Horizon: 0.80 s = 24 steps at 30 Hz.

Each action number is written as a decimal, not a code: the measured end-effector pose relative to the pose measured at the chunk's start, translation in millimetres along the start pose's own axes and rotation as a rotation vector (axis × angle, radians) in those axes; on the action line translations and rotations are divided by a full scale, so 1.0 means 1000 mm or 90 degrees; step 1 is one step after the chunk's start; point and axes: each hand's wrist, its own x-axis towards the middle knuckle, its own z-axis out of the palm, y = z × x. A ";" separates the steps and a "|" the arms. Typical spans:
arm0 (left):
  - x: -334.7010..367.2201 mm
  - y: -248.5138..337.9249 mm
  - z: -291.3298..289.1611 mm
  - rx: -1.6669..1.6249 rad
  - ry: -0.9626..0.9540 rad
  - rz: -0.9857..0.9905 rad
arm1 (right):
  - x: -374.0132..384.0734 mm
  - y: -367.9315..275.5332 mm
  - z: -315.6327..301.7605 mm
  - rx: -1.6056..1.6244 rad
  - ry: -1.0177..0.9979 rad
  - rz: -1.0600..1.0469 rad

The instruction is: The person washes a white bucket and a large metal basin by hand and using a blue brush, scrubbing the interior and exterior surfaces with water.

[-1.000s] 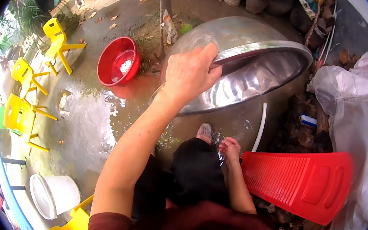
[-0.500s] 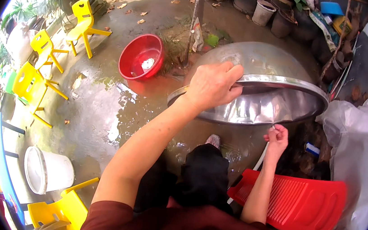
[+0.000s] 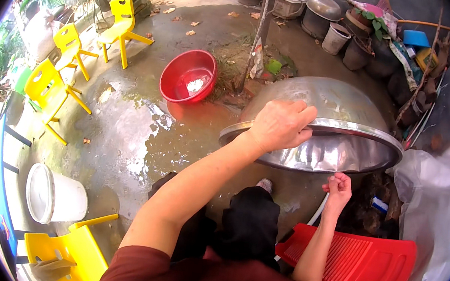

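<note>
left hand point(image 3: 279, 125) clamped over the rim of the big steel basin point(image 3: 340, 148), tipped up on edge over wet concrete – right hand point(image 3: 338, 188) fisted just under it, near the red washboard point(image 3: 358, 264).

Red plastic basin point(image 3: 189, 76) at eleven o'clock on wet concrete ground point(image 3: 126, 129), yellow chairs point(image 3: 67, 67) at nine, white bucket point(image 3: 55, 196) at eight, red washboard point(image 3: 361, 264) at four, white sack point(image 3: 431, 208) at three, pots point(image 3: 327, 19) at one.
</note>
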 end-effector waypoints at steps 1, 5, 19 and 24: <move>-0.001 0.001 0.000 0.000 0.000 0.000 | -0.002 0.000 -0.001 0.001 0.004 0.009; -0.002 0.001 0.000 0.003 0.006 0.007 | -0.004 0.000 -0.005 0.009 0.013 0.016; -0.006 -0.004 -0.005 0.002 0.000 0.015 | -0.009 -0.058 0.002 -0.202 0.061 -0.243; -0.010 -0.010 -0.010 -0.013 0.007 0.025 | -0.001 -0.108 0.004 -0.353 0.144 -0.464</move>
